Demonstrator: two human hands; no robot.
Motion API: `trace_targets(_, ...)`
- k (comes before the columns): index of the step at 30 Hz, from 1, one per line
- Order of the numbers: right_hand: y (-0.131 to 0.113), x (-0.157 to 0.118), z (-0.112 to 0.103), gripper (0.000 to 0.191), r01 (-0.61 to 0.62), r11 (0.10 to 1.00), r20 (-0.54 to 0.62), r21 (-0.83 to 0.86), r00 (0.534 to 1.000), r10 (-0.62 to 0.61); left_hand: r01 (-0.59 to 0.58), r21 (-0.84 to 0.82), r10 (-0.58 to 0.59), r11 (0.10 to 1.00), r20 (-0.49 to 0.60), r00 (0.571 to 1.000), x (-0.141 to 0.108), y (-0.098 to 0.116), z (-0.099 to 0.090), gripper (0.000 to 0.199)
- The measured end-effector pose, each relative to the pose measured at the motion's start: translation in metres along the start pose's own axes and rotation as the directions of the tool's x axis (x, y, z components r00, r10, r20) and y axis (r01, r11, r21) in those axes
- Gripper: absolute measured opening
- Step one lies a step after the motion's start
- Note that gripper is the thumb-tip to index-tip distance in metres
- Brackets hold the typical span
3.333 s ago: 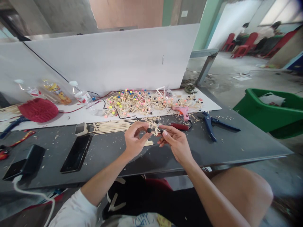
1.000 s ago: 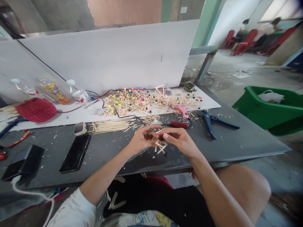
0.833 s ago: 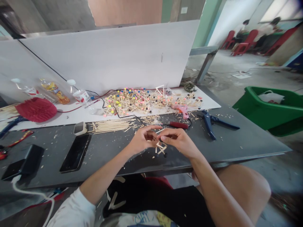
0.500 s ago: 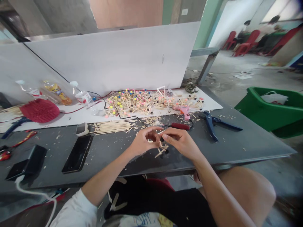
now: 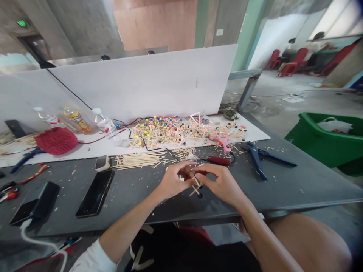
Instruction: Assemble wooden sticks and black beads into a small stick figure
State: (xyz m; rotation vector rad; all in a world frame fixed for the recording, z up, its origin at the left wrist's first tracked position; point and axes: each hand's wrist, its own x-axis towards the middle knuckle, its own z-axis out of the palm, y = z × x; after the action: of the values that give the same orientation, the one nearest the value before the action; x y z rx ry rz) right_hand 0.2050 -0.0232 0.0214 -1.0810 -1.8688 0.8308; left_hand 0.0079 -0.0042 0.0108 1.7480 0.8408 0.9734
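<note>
Above the dark table, my left hand (image 5: 176, 180) and my right hand (image 5: 219, 182) meet at the fingertips, both closed round a small piece made of short wooden sticks (image 5: 196, 187) with black balls. The sticks cross one another and hang below the fingers; the exact grip points are partly hidden. Beyond my hands lie a bundle of long thin sticks (image 5: 141, 159), a red-handled tool (image 5: 219, 160) and a pink glue gun (image 5: 224, 143). A large heap of stick pieces with coloured balls (image 5: 161, 130) covers the white board behind.
Blue-handled cutters (image 5: 256, 158) lie at the right, past them a green bin (image 5: 320, 143). At the left are a phone (image 5: 95, 193), a power bank (image 5: 36, 202), a white device (image 5: 102, 163), a red pleated item (image 5: 56, 140) and bottles (image 5: 104, 122). People sit far behind.
The view has tilted up a little, so the table and the things on it appear lower. Both hands stay together at the stick piece, which has turned slightly.
</note>
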Motion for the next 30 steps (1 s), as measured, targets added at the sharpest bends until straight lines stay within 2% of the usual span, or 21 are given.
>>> trace_targets(7, 0.004, 0.003, -0.002, 0.018, -0.057, 0.992, 0.021, 0.111, 0.998, 0.055, 0.048, -0.003, -0.048, 0.999, 0.011, 0.999, 0.0, 0.003, 0.0, 0.049)
trace_targets(11, 0.005, 0.004, -0.004, 0.025, -0.151, 0.958, 0.083, 0.242, 0.987, 0.134, 0.071, -0.041, -0.07, 0.997, 0.035, 0.997, -0.001, 0.002, 0.001, 0.05)
trace_targets(14, 0.007, 0.005, -0.005, 0.027, -0.248, 0.896, 0.151, 0.368, 0.967, 0.206, 0.079, -0.087, -0.072, 0.993, 0.082, 0.994, -0.002, 0.001, 0.001, 0.053)
trace_targets(19, 0.012, 0.006, -0.002, 0.024, -0.335, 0.786, 0.223, 0.52, 0.941, 0.254, 0.089, -0.163, -0.068, 0.983, 0.126, 0.99, -0.002, -0.001, -0.001, 0.056)
trace_targets(30, 0.018, 0.004, 0.007, 0.026, -0.482, 0.477, 0.373, 0.735, 0.875, 0.309, 0.004, -0.142, 0.018, 0.99, 0.154, 0.988, -0.004, 0.001, -0.001, 0.051)
